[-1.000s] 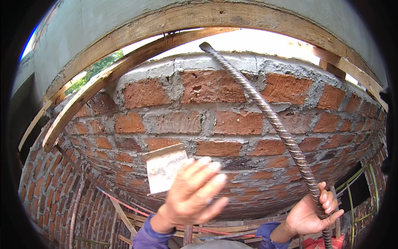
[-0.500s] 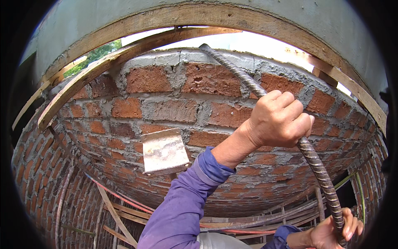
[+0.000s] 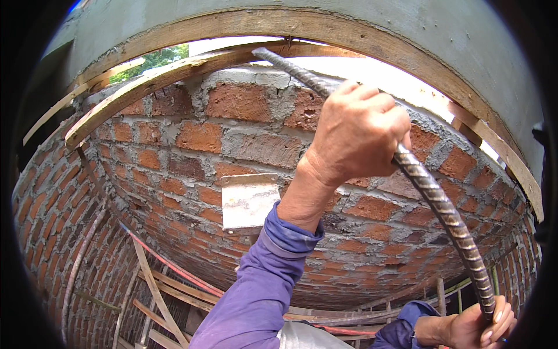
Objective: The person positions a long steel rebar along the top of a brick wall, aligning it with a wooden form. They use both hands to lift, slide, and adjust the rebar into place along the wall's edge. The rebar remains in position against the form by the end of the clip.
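- A ribbed steel bar (image 3: 446,210) slants before a brick wall (image 3: 267,150), flattened tip at the top, beside or against a wooden plank (image 3: 148,90); contact is unclear.
- The left hand (image 3: 363,131) has its grip wrapped round the bar's upper part; the right hand (image 3: 485,326) curls around the lower end.
- Good handling probably means holding firmly above, steadying below, and keeping knuckles off the rough brick.

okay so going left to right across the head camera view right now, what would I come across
Green foliage, pale flat plate, left hand, right hand.
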Motion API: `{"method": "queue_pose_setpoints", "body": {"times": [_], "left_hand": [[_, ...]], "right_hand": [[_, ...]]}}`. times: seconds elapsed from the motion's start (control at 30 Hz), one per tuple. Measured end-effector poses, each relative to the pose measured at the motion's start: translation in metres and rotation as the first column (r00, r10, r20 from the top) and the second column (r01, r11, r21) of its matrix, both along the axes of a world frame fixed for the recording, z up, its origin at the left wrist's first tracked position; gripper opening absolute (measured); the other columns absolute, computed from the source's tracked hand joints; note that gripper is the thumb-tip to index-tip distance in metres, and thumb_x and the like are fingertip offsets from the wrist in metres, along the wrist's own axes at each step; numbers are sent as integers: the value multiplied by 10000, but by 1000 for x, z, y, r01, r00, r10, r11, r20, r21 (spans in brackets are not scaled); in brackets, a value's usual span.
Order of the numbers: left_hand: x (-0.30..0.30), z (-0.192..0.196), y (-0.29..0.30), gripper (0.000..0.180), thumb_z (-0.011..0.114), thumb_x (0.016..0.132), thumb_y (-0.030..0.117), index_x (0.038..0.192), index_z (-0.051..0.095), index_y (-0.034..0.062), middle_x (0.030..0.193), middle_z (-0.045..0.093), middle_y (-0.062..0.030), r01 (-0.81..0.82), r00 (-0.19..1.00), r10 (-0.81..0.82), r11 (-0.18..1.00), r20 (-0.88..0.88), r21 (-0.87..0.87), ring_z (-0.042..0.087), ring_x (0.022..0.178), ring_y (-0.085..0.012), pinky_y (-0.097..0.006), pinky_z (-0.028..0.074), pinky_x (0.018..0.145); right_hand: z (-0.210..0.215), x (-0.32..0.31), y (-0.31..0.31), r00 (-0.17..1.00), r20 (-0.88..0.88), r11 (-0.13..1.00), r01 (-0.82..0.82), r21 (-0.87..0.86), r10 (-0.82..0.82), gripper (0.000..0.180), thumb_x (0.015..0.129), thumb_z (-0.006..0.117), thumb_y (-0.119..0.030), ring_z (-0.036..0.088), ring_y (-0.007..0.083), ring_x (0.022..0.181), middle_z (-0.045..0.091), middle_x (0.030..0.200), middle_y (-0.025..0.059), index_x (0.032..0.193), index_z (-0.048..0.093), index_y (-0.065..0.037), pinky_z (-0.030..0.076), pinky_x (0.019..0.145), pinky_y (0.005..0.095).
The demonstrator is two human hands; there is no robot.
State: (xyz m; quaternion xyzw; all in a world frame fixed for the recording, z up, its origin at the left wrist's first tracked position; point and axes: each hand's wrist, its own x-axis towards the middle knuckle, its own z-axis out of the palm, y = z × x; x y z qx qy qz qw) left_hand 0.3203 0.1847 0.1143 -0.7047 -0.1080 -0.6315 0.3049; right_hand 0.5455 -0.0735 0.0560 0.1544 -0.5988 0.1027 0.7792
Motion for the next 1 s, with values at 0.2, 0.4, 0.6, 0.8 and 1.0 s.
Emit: {"method": "queue_pose_setpoints", "body": {"times": [0.2,0.4,0.6,0.8,1.0], "left_hand": [[-36,10,29,165,759,745,139,873,673,81,912,656,-100,-198,977,209,959,36,-204,624,969,-308,-472,466,893],[6,-2,-65,304,789,671,163,922,624,111,1016,635,-98,285,958,-286,958,30,43,632,1078,-330,-479,466,989],[17,41,-55,209,791,710,281,650,642,147,610,611,-48,260,934,-295,948,200,181,639,600,-282,-404,512,605],[6,51,-71,248,789,729,267,678,605,108,654,595,-83,257,928,-294,950,229,177,624,631,-308,-427,498,616],[-1,60,-97,395,769,780,329,544,534,117,531,561,-89,247,893,-298,951,337,184,615,505,-284,-402,449,491]], "right_hand": [[-4,-49,47,993,-116,988,2,-152,-19,423,870,778,-511,505,150,790,471,703,-37,911,687,-100,323,1001,377],[18,-68,74,997,38,993,69,-100,-65,585,891,618,-701,515,164,770,439,709,-28,928,660,-118,408,1109,586],[77,-103,84,985,128,979,136,-155,-116,831,753,618,-837,595,271,991,575,847,39,1037,698,-60,367,1159,633],[128,-117,50,952,256,978,133,159,-171,498,1067,447,-443,442,137,523,429,600,-5,1338,443,-25,452,549,339],[130,-141,57,940,209,962,254,102,-271,324,1107,408,-316,347,84,462,338,560,-32,1022,558,-42,403,511,277]]}}
